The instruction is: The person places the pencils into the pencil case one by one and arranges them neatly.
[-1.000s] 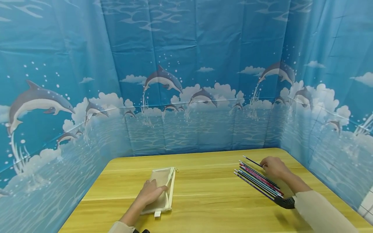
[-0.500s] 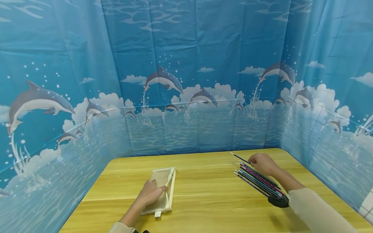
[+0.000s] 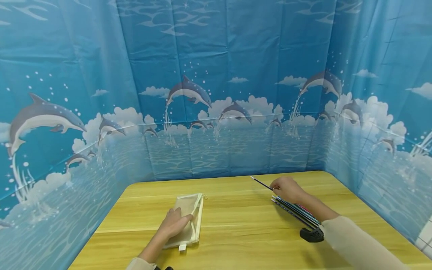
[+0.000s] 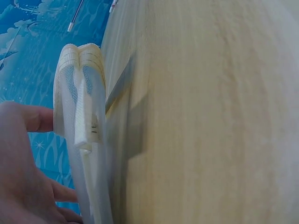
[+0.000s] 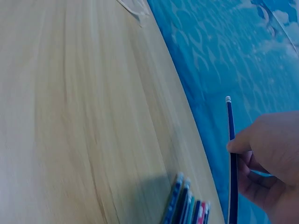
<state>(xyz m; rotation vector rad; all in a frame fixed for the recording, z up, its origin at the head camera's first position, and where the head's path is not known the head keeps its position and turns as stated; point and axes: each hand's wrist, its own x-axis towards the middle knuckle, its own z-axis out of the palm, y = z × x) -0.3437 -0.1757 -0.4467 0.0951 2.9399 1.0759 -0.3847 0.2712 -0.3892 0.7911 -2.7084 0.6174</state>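
Note:
My left hand point(image 3: 175, 223) rests on a cream zippered mesh pencil pouch point(image 3: 183, 203) lying on the left of the table. In the left wrist view the thumb touches the top face of the pouch point(image 4: 96, 172), with fingertips on it lower down. My right hand point(image 3: 287, 188) pinches a dark pencil point(image 3: 261, 183) with a white-tipped end between thumb and fingers. The right wrist view has that pencil point(image 5: 231, 123) raised beside the table's far edge. Below the right hand lies a row of several pencils point(image 3: 293, 212), partly hidden by the hand and forearm.
The yellow wood-grain table point(image 3: 236, 225) ends at a blue dolphin-print curtain point(image 3: 216, 150) behind and at both sides. A black wrist device point(image 3: 312, 235) hangs from the right wrist, close to the near ends of the pencils. A white tag point(image 3: 182, 247) sticks out of the pouch.
My right hand has moved left with the pinched dark pencil, away from its spot at the far side of the row, and now passes above the other pencils. The left hand and pouch stay put.

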